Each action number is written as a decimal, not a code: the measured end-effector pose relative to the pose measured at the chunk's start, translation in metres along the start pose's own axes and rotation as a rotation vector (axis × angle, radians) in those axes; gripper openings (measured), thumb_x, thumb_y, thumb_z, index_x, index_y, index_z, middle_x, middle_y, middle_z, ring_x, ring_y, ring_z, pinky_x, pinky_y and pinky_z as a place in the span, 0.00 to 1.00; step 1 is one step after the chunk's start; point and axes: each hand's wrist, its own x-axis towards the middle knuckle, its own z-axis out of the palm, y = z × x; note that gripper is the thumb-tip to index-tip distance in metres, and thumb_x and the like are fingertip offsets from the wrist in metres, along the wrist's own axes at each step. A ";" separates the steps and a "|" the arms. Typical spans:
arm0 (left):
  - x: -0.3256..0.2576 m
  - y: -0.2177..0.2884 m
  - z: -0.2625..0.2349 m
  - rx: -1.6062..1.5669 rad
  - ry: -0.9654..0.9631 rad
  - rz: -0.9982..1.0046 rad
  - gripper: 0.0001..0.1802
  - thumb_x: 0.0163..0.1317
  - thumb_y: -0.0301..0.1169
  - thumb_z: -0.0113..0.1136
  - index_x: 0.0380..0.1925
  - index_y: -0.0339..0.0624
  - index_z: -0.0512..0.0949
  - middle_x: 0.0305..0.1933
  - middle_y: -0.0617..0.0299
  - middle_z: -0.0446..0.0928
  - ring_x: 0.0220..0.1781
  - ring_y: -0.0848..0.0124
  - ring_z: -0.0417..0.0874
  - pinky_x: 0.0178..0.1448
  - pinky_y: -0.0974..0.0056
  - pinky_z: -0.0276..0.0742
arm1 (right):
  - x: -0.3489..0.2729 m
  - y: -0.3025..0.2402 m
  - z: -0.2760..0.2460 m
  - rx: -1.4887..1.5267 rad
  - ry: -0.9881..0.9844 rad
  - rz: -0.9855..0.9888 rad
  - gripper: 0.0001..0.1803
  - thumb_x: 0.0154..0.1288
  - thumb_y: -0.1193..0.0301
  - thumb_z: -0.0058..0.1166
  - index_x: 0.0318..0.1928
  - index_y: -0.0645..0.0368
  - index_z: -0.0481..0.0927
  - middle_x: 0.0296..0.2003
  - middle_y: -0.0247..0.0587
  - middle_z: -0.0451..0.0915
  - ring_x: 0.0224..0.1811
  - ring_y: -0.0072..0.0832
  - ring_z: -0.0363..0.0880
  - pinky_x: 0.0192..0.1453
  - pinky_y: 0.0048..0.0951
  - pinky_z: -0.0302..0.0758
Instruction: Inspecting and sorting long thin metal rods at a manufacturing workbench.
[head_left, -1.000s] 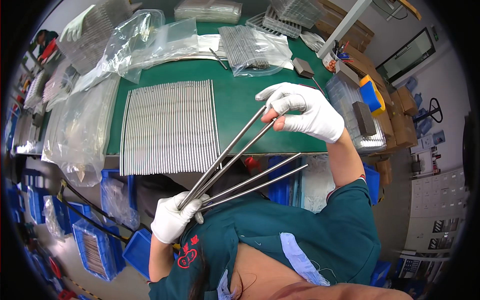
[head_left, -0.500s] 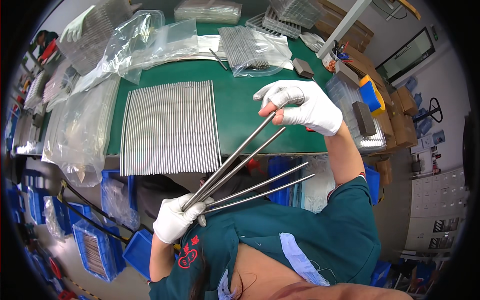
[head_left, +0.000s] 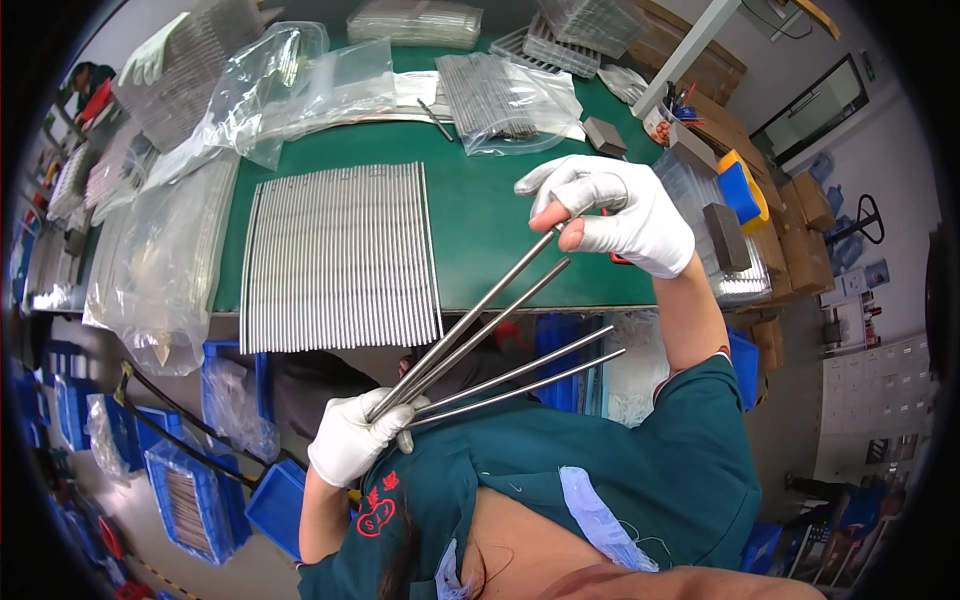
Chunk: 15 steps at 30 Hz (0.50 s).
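Note:
My left hand [head_left: 350, 440] wears a white glove and is closed round the lower ends of several slim metal rods [head_left: 510, 374], which fan out to the upper right. In a white glove with bare fingertips, my right hand [head_left: 625, 212] pinches the far end of the uppermost rod [head_left: 500, 282] between thumb and finger. That rod slants up from one hand to the other. To the left, a row of many similar rods [head_left: 340, 255] lies side by side on the green table [head_left: 480, 210], their near ends jutting over its front edge.
Clear plastic bags [head_left: 150, 260] cover the table's left side. At the back lie a bag of rods [head_left: 490, 100] and plastic trays [head_left: 415, 22]. Dark blocks [head_left: 605, 137] and a blue-and-yellow tape dispenser [head_left: 740, 190] stand at the right. Blue bins [head_left: 195, 500] sit below.
My right hand has shifted slightly right, the pinched rod end moving with it. The left hand stays nearly still. Another person has come into view at the lower right.

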 end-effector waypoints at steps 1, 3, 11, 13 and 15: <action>0.000 0.000 0.000 0.001 -0.001 0.000 0.11 0.58 0.30 0.55 0.37 0.35 0.78 0.18 0.66 0.75 0.19 0.82 0.72 0.27 0.75 0.69 | 0.000 0.000 0.001 -0.001 0.005 0.008 0.16 0.40 0.67 0.66 0.30 0.63 0.81 0.28 0.38 0.77 0.45 0.37 0.74 0.45 0.33 0.71; -0.001 0.002 0.000 0.050 -0.004 0.001 0.10 0.58 0.30 0.55 0.37 0.36 0.78 0.18 0.66 0.75 0.19 0.81 0.72 0.27 0.75 0.69 | 0.000 -0.002 0.003 0.003 0.005 0.013 0.15 0.40 0.67 0.66 0.30 0.63 0.80 0.29 0.38 0.77 0.45 0.36 0.74 0.45 0.33 0.71; 0.002 0.000 -0.001 0.061 -0.007 -0.007 0.11 0.58 0.31 0.56 0.37 0.36 0.78 0.17 0.66 0.74 0.19 0.81 0.72 0.27 0.75 0.69 | -0.004 0.000 -0.001 -0.126 -0.076 -0.028 0.13 0.42 0.70 0.64 0.30 0.62 0.80 0.29 0.38 0.78 0.43 0.36 0.75 0.46 0.32 0.71; 0.002 -0.002 -0.001 0.060 -0.001 -0.021 0.11 0.58 0.31 0.56 0.37 0.35 0.78 0.17 0.66 0.74 0.19 0.81 0.73 0.27 0.75 0.69 | -0.004 0.001 -0.006 -0.132 -0.125 -0.006 0.13 0.43 0.69 0.64 0.30 0.62 0.80 0.29 0.38 0.78 0.43 0.36 0.75 0.45 0.32 0.71; 0.002 -0.004 -0.001 0.118 -0.005 -0.044 0.11 0.57 0.32 0.58 0.37 0.37 0.78 0.17 0.65 0.74 0.19 0.81 0.73 0.26 0.75 0.69 | -0.008 -0.004 -0.008 -0.068 -0.024 0.079 0.12 0.48 0.67 0.61 0.29 0.63 0.79 0.30 0.39 0.78 0.42 0.35 0.76 0.46 0.34 0.71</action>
